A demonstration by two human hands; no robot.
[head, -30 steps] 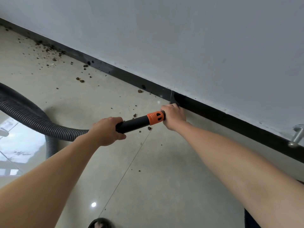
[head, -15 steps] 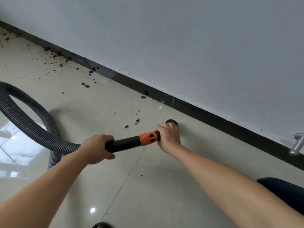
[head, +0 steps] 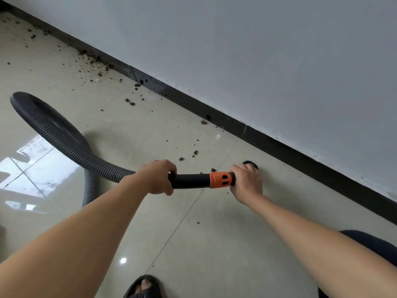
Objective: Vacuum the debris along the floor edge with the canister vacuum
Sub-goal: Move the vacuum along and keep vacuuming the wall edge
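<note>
Vacuum wand (head: 191, 181), smooth black, orange-collared, in both hands' grip: left hand (head: 158, 178), right hand (head: 247, 183).

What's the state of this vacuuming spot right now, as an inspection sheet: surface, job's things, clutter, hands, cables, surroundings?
Surface: glossy beige tile floor, reflecting light.
Job's things: black wand with orange collar; grey ribbed hose looping left; dark nozzle tip peeks past the right hand; brown debris scattered along the baseboard.
Clutter: nothing seen.
Hands: left hand grips the wand's rear; right hand grips just ahead of the collar.
Cables: nothing seen.
Surroundings: black baseboard, grey wall, sandalled foot at bottom edge.
</note>
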